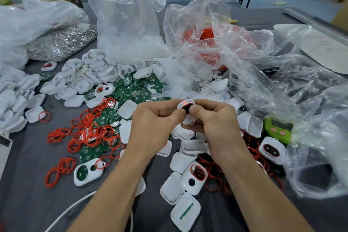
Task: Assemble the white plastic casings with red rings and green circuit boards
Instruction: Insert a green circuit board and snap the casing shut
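White casing (185, 106) sits at the middle of the view, lifted above the grey tabletop (28, 194) and held between both hands. The left hand (150, 124) curls its fingers round the casing's left side, and the right hand (212, 118) grips the right side from below. Both thumbs press close together on the casing's face, beside a dark opening edged in red.

Left of the hands, a loose heap of red rings (90, 132) lies tangled on the tabletop. Some of these rings lie over green circuit boards (131, 88), which spread from there toward the far side. Beyond the rings is a pile of empty white shells (84, 77).

At the near left, a shell with a board inside (88, 172) lies face up, with a red ring over its right end. Between the forearms, a ringed casing (195, 175) lies among plain white covers (180, 162). Another finished casing (272, 149) lies to the right, just beside a green timer (278, 128).

Clear plastic bags stand along the far side. There is a tall bag of white parts (128, 15), a bag of red parts (207, 34) to its right, and at the far left a bag of metal rings (62, 41). A crumpled plastic sheet (310, 137) covers the right side of the tabletop. A white cable (66, 211) runs across the near left.
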### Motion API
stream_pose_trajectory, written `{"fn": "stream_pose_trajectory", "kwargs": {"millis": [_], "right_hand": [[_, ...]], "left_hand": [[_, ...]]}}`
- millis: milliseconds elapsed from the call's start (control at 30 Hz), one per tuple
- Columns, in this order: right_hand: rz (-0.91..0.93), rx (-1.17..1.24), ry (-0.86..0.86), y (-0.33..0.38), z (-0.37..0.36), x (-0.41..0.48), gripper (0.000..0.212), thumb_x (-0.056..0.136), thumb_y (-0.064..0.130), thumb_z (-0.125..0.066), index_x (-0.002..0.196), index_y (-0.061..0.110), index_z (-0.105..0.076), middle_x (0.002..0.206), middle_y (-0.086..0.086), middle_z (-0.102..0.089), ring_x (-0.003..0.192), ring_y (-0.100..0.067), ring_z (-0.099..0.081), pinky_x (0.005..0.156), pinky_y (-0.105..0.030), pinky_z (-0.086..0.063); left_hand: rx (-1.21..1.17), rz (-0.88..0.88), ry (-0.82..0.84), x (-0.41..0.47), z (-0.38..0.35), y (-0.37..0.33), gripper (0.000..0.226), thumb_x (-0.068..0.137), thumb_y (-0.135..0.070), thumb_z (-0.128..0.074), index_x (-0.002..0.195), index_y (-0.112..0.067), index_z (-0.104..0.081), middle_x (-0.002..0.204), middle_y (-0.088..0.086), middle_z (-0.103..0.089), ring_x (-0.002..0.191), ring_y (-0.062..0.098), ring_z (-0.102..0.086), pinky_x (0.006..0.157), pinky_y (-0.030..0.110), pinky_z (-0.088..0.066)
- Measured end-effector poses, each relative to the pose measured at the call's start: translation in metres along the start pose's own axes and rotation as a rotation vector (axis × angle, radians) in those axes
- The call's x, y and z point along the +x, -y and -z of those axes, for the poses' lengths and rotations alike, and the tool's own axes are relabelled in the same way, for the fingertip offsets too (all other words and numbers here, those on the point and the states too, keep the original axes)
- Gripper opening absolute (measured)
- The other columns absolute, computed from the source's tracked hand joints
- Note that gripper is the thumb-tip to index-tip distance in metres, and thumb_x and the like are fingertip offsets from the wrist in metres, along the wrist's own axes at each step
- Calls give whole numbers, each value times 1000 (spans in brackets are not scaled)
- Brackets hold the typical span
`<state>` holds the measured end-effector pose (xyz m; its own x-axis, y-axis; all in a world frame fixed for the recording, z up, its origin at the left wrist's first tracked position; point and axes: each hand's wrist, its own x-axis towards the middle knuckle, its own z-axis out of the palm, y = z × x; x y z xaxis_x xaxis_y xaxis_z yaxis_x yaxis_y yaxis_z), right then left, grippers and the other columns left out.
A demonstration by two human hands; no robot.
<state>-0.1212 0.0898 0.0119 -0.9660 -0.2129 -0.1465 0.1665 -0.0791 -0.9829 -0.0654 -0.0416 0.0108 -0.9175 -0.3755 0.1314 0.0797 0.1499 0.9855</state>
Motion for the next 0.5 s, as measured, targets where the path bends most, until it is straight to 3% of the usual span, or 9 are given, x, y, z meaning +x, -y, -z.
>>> {"fn": "stream_pose_trajectory", "kwargs": {"millis": [133, 233, 300, 333, 400, 433, 500], "right_hand": [[-9, 1, -40, 0, -1, -1, 18, 87, 4, -74, 76, 15, -83, 77, -14, -78, 69, -22, -72, 79, -50, -65], [-44, 46, 11, 2, -1, 1, 14, 89, 3, -72, 81, 9, -82, 82, -18, -77, 72, -24, -72, 73, -43, -66], [-107, 145, 83, 5, 1, 3, 13, 94, 0, -67, 87, 2, -78, 80, -16, -76, 71, -23, -73, 67, -37, -65], [-149, 207, 119, 6, 2, 4, 15, 96, 0, -64, 88, 1, -76, 77, -14, -74, 67, -22, -72, 64, -35, -64], [-229, 333, 176, 9, 4, 4, 18, 98, 1, -59, 89, 0, -75, 73, -12, -72, 60, -20, -70, 58, -33, -62], [-257, 380, 204, 9, 5, 4, 20, 99, 1, -56, 91, -1, -74, 73, -13, -72, 59, -20, -69, 57, -33, -61], [-286, 404, 292, 8, 6, 3, 25, 103, 5, -49, 102, -4, -73, 85, -17, -74, 68, -24, -72, 60, -35, -62]], "left_hand": [[-28, -14, 34, 0, 0, 1, 36, 87, 2, -71, 97, -30, -83, 81, -7, -80, 52, -9, -60, 46, 5, -41], [-15, -10, 37, -1, 0, 1, 38, 85, 5, -71, 98, -29, -83, 84, -8, -80, 64, -4, -70, 47, 5, -43], [-2, -10, 25, 0, 2, 2, 36, 84, -2, -75, 101, -33, -82, 89, -6, -81, 79, 9, -77, 46, 14, -49], [-11, 2, 26, 1, 3, 1, 34, 82, -8, -77, 103, -34, -82, 93, -4, -81, 85, 18, -78, 48, 28, -56], [-75, 37, 62, 3, 3, 0, 35, 77, -18, -78, 108, -33, -80, 105, -3, -80, 102, 25, -75, 78, 50, -63], [-116, 45, 93, 4, 3, 0, 38, 76, -18, -77, 112, -30, -79, 110, -4, -79, 108, 20, -73, 92, 48, -60], [-165, 42, 165, 4, 2, 0, 43, 75, -16, -77, 117, -27, -76, 111, -3, -79, 109, 14, -73, 96, 34, -57]]}}
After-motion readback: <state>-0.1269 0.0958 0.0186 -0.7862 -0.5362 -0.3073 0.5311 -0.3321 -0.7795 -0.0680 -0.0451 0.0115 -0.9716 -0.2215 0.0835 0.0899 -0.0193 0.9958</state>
